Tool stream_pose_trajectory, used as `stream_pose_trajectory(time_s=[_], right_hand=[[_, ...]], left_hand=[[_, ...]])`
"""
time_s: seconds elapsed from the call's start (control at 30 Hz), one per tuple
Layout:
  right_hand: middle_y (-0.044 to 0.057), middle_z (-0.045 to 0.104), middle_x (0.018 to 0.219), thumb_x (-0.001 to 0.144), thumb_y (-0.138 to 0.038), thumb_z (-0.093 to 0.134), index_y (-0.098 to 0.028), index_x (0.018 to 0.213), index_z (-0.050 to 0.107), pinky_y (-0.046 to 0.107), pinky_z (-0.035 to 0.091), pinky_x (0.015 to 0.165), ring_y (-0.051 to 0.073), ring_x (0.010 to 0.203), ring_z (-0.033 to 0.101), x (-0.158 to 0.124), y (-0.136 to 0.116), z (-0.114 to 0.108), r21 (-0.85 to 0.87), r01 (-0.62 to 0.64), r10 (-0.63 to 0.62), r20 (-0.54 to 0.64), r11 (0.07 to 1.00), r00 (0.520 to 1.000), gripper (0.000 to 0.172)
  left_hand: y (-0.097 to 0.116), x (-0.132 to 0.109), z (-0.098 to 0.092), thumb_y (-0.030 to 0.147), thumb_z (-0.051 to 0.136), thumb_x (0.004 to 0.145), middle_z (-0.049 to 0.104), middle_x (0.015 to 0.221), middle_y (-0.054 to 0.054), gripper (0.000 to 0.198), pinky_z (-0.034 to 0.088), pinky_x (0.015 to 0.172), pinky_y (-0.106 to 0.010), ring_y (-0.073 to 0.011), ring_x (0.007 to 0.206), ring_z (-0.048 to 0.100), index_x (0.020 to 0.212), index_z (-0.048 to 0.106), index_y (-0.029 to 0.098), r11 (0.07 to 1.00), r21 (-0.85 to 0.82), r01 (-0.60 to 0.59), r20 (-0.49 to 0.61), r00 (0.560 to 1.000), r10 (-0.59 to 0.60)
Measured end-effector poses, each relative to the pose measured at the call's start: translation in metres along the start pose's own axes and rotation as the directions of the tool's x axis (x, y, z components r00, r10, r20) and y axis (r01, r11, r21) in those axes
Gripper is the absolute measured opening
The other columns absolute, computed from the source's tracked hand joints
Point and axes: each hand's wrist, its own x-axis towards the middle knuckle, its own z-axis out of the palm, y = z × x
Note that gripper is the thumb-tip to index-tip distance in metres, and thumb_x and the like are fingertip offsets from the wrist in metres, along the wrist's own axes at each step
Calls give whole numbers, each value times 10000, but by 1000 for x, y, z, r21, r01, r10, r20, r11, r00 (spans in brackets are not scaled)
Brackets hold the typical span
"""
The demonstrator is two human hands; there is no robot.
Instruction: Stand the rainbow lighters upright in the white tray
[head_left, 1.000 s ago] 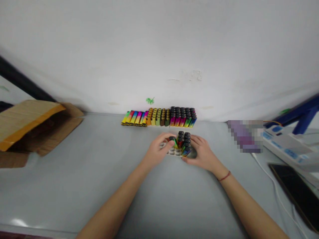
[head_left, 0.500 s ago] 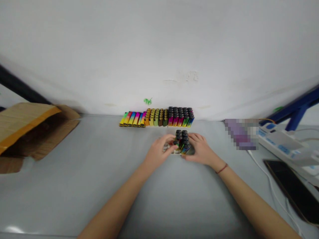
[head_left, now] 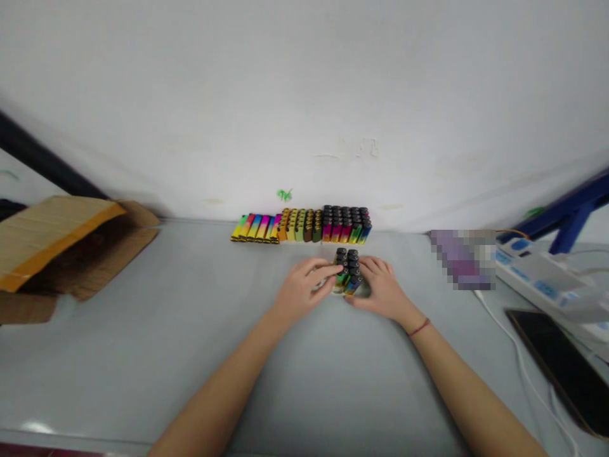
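A small block of colourful lighters with black tops [head_left: 349, 271] stands upright in a clear tray on the grey table [head_left: 143, 355], between my two hands. My left hand [head_left: 302, 289] rests against the block's left side, its fingers curled and pinching one lighter at the edge. My right hand [head_left: 380, 289] cups the block and tray from the right, fingers closed round them. Further back, against the white wall, lies a long row of lighters [head_left: 304, 225]: rainbow ones lying flat at the left, upright ones with black tops at the right.
An open cardboard box [head_left: 61, 247] lies on its side at the far left. At the right are a blurred purple object [head_left: 464, 260], a white power strip [head_left: 547, 282] with a cable, and a black phone [head_left: 566, 368] near the table's right edge.
My left hand has brought a single lighter in from the left and pressed it against the block. My right hand has stayed on the block's right side.
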Motion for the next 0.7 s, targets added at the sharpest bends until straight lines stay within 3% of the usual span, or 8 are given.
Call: stream_pose_trajectory(time_s=[0.1,0.2,0.27,0.33,0.4,0.5,0.6,0.7], right_hand=[[143,598,1317,729,-496,716,-169,1305,556,499,366,1021,355,1207,484,0,0,0,9,4,-4,6,1000,1000,681],[154,599,1316,734,-499,711,-150,1282,571,500,360,1017,356,1203,485,0,-1,0,6,3,-3,12,1000,1000,665],[158,606,1305,739,-506,705,-148,1269,579,501,364,1008,355,1195,490,1,-1,0,6,1,-1,11,1000,1000,652],[158,609,1297,739,-512,705,-154,1267,582,502,365,1006,354,1192,492,1,-1,0,10,1,-1,11,1000,1000,650],[156,608,1300,734,-512,709,-162,1269,583,507,362,1011,355,1197,490,1,-1,-1,15,2,-2,11,1000,1000,651],[152,605,1304,732,-519,708,-172,1273,583,512,366,1011,357,1202,488,1,0,-1,16,3,-3,14,1000,1000,655],[148,605,1302,734,-527,708,-170,1272,584,505,372,1008,351,1199,490,1,0,0,15,0,-1,14,1000,1000,658],[146,606,1299,733,-516,711,-161,1264,587,496,371,1009,345,1194,491,1,-1,0,14,-4,4,12,1000,1000,650]], left_hand=[[-4,2,-9,257,532,930,700,1030,-73,282,530,888,-322,-174,962,654,1180,653,206,999,22,25,-66,998,-24],[-25,6,-27,265,498,934,706,951,-63,247,525,845,-322,-170,878,645,1096,667,184,975,60,215,-239,951,-195],[-48,6,-45,291,481,926,701,950,-75,249,519,808,-319,-182,872,634,1004,684,170,908,71,412,-379,853,-358],[-76,4,-66,290,470,899,692,1002,-108,295,512,810,-321,-206,925,626,1042,682,143,805,64,589,-491,721,-489],[-103,1,-84,278,454,882,679,1085,-154,359,495,862,-326,-236,1009,612,1114,671,109,665,82,742,-528,599,-603],[-131,1,-101,298,397,897,700,1104,-167,400,465,907,-331,-262,1037,614,1089,692,107,500,169,849,-397,523,-754],[-145,9,-106,368,345,924,739,1024,-154,464,466,829,-336,-299,1027,623,1035,726,128,437,303,847,-233,511,-828],[-152,18,-108,399,414,892,756,982,-148,449,462,778,-334,-324,1013,635,1008,749,124,426,373,824,-176,514,-840]])
